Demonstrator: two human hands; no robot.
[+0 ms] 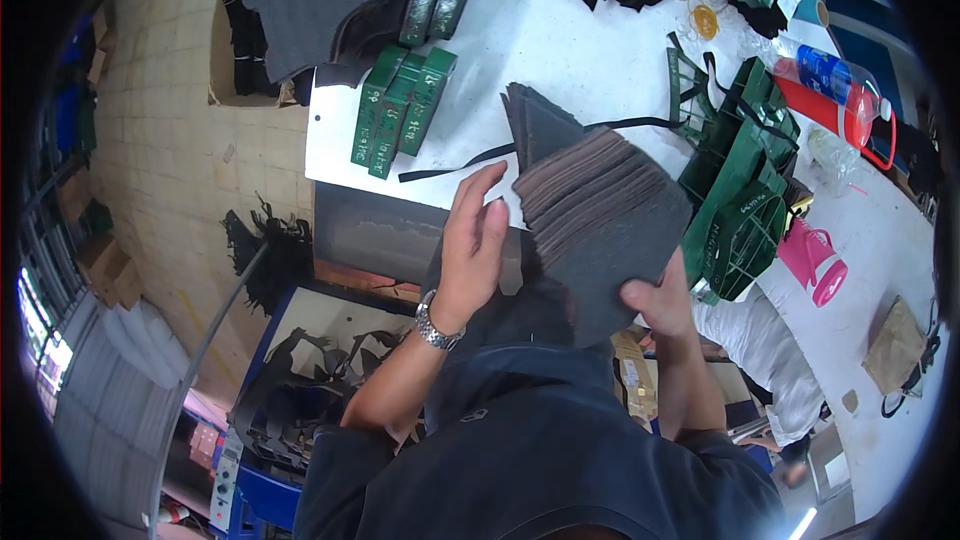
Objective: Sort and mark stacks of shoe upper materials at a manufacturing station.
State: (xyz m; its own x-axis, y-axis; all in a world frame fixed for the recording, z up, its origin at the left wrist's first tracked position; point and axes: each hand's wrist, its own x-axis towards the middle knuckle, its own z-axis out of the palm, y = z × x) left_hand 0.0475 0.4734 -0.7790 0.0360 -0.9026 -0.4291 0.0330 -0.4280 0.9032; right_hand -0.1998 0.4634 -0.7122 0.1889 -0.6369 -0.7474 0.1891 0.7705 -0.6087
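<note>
White table (525, 35) at twelve o'clock; right hand (668, 302) grips the grey cloth stack (625, 230) at its five o'clock, seemingly to keep layers together; left hand (472, 248), fingers open, at nine.

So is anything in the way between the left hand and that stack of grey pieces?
Nothing that I can see. The open left hand is right beside the stack of grey pieces, and the right hand holds its other side. The black strap lies beyond the left hand, not in between.
</note>
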